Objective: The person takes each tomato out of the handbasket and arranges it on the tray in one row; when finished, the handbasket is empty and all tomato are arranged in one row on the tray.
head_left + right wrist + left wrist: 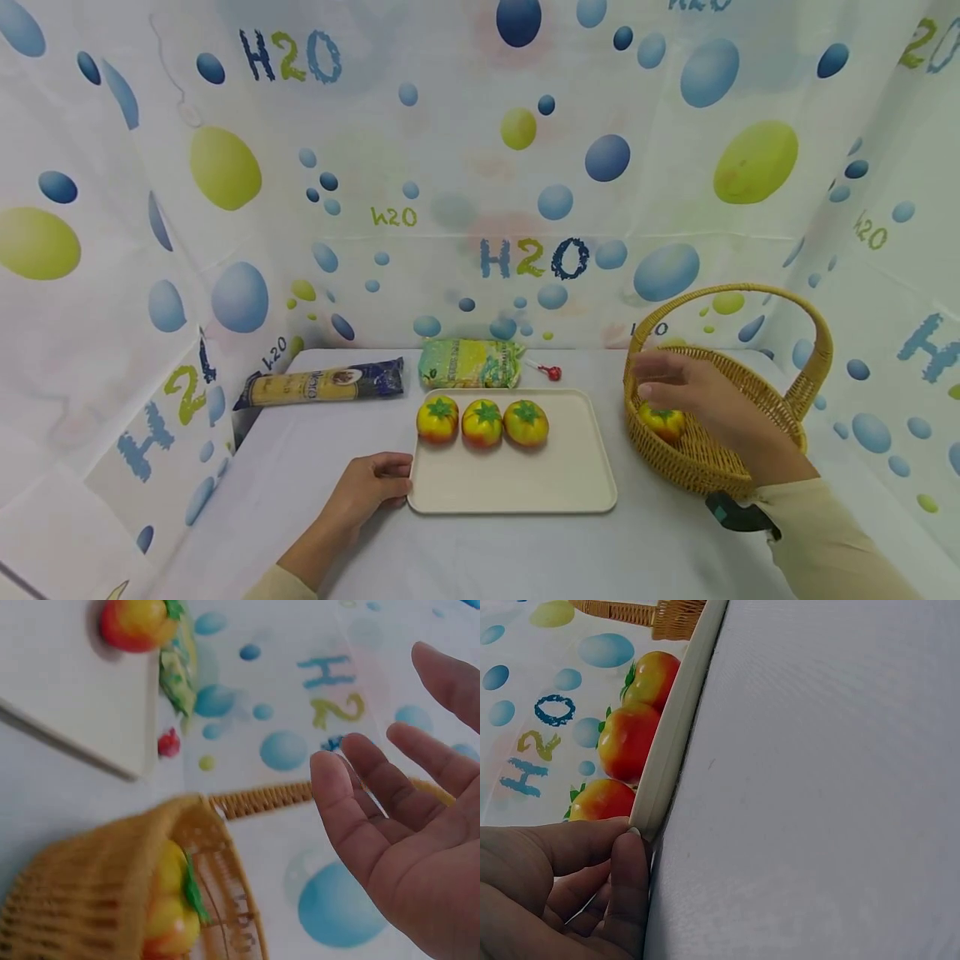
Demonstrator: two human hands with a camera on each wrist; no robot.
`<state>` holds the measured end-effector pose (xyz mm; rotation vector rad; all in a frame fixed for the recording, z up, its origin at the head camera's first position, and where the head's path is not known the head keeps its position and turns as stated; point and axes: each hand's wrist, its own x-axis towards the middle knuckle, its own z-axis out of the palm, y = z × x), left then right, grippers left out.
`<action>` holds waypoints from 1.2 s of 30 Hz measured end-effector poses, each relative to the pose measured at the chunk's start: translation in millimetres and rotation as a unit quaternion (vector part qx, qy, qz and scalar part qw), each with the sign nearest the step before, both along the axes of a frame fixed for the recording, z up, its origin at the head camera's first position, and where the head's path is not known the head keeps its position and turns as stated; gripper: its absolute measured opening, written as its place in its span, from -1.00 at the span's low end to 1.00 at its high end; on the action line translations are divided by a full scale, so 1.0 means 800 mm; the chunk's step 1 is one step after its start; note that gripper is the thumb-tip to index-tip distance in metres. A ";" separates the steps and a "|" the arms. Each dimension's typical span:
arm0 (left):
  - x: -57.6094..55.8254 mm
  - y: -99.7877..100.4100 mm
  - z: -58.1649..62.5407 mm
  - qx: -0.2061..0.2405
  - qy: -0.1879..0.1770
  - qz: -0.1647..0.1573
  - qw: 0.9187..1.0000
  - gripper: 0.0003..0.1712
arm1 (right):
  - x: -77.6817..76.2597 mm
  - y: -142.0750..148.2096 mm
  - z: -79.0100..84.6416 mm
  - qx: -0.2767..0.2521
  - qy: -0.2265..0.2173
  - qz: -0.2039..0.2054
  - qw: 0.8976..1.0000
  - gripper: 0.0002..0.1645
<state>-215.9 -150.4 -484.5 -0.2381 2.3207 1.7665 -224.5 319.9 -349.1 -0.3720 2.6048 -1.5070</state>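
Note:
On the table lies a cream tray (pixel 517 483) with three yellow-red tomatoes (pixel 482 423) in a row along its far left part, each with green leaves on top. My left hand (pixel 367 492) pinches the tray's left rim between thumb and finger, as the left wrist view also shows. To the right stands a wicker basket (pixel 667 467) with a tall handle. Inside it, on the left, sits another tomato (pixel 663 423), partly covered by my right hand (pixel 701 396) in the head view. That hand hovers over the basket, fingers extended and apart, holding nothing.
Behind the tray lie a green-yellow packet (pixel 471 363) and a small red lollipop (pixel 553 372). A long pasta bag (pixel 322 383) rests at the back left. Sheets printed with bubbles wall in the back and both sides of the white table.

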 end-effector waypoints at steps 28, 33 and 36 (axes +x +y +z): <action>-0.001 0.001 -0.002 0.008 0.009 -0.003 1.000 -0.48 | -0.041 0.121 -0.052 -0.038 -0.154 -0.081 0.984 0.02; -0.001 0.000 -0.003 0.010 0.011 -0.002 1.000 -0.48 | -0.045 0.113 -0.060 -0.017 -0.171 -0.077 0.982 0.05; -0.001 0.000 -0.004 0.002 0.007 0.002 1.000 -0.49 | -0.047 0.108 -0.063 -0.008 -0.184 -0.066 0.981 0.07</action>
